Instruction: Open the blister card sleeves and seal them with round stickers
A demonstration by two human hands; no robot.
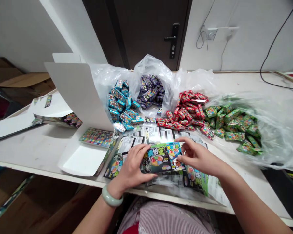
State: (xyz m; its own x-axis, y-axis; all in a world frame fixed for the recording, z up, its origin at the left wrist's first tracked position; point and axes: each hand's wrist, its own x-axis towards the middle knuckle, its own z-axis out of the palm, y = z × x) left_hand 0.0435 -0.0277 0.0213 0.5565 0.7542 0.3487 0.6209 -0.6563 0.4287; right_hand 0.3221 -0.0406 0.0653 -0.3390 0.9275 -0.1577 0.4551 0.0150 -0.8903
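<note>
Left hand (130,167): fingers (143,148) together, clamped on a black card (156,159). Right hand (197,157): fingers (185,143) pinching a second card (174,152). Both cards lie on a loose card stack (114,165) at the worktop (39,146) edge. Risk: a careless push could slide cards off that edge or scatter the red boxes (188,110). Room: dark door (146,29) behind.

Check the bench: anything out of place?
One spot: a few small printed boxes lie on the white bench between the blue box pile and the red box pile. They sit apart from both piles, so they look stray.
</note>
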